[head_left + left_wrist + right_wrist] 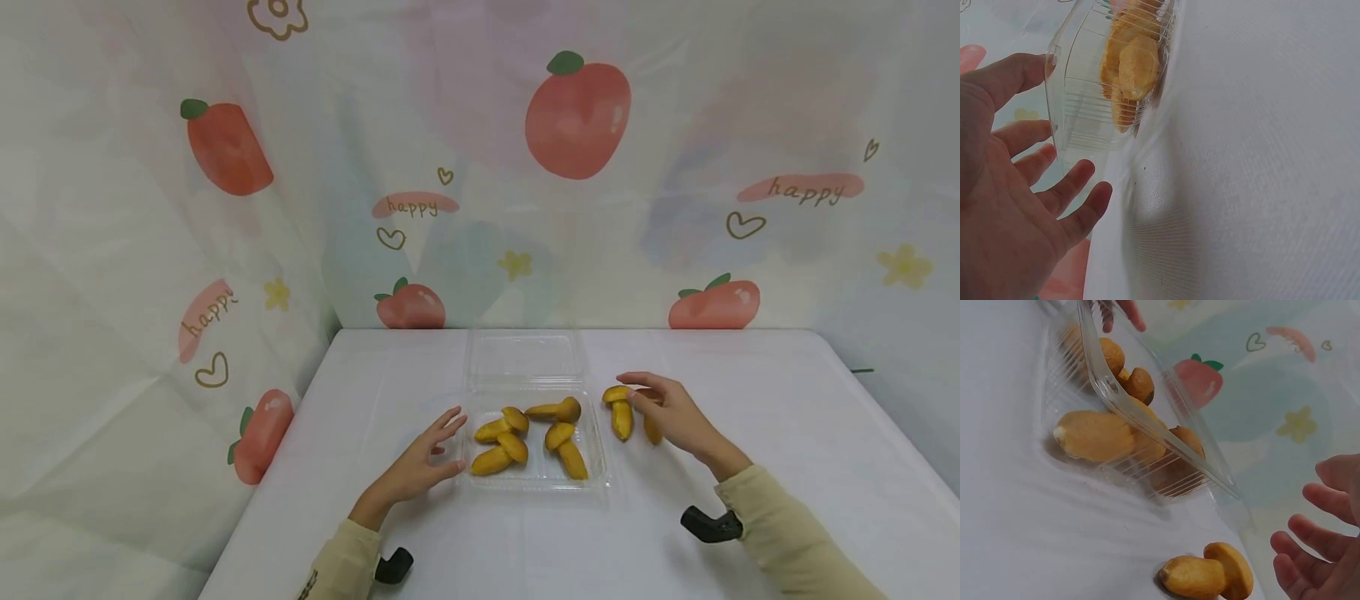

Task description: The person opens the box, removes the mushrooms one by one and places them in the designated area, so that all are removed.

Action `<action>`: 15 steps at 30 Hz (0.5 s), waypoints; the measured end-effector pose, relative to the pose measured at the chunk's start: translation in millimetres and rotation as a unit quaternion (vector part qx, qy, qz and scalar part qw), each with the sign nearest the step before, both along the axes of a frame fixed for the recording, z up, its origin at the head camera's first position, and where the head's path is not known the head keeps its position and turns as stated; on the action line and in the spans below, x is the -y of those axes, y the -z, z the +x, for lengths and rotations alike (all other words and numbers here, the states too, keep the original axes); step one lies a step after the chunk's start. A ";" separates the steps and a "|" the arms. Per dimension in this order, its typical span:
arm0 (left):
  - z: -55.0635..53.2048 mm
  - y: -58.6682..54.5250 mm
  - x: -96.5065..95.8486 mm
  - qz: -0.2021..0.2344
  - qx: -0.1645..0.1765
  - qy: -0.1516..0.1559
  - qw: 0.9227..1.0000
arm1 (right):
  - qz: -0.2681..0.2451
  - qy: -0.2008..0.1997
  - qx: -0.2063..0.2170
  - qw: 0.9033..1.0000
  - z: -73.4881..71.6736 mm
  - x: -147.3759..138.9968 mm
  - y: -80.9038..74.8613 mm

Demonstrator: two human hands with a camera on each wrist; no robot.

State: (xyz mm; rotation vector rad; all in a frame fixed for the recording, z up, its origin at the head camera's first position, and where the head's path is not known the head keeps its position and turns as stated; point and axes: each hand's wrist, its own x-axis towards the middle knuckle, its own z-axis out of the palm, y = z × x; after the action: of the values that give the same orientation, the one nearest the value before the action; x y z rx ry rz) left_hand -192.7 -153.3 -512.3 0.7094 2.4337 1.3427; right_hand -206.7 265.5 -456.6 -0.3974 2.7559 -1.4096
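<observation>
Several yellow-brown mushrooms (566,450) lie in a clear plastic box (603,467) on the white table. My left hand (420,467) is at the box's left side with its fingers spread. In the left wrist view, the thumb and fingertips of that hand (1010,181) are right at the clear rim (1054,106). Two more mushrooms rest on the table right of the box: one (622,417) in plain sight, the other (652,429) partly hidden behind my right hand (682,421). The right wrist view shows that hand (1322,531) with loosely bent fingers, apart from the near mushroom (1200,575).
The box's clear lid (525,358) is folded back toward the rear edge of the table (390,375). A printed cloth backdrop (480,125) stands behind and to the left. Black curved pieces (711,525) show beneath both sleeves.
</observation>
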 end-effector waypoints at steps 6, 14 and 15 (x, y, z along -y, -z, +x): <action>1.2 -0.9 0.1 0.000 0.004 -0.003 1.000 | -0.007 -0.019 -0.010 1.000 2.0 7.0 -0.9; 3.0 -3.2 -0.4 -0.002 0.008 -0.007 1.000 | -0.012 -0.037 -0.007 0.999 3.8 13.2 -1.6; 3.0 -3.3 -0.4 -0.001 0.007 -0.007 1.000 | -0.011 -0.037 -0.007 0.999 3.8 14.1 -1.6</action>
State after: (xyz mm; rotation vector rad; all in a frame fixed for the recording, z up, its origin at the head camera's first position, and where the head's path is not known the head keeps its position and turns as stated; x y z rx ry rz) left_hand -189.7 -152.9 -509.0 0.6814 2.4330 1.3447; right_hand -202.9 251.4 -455.0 -0.5068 2.7075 -1.4270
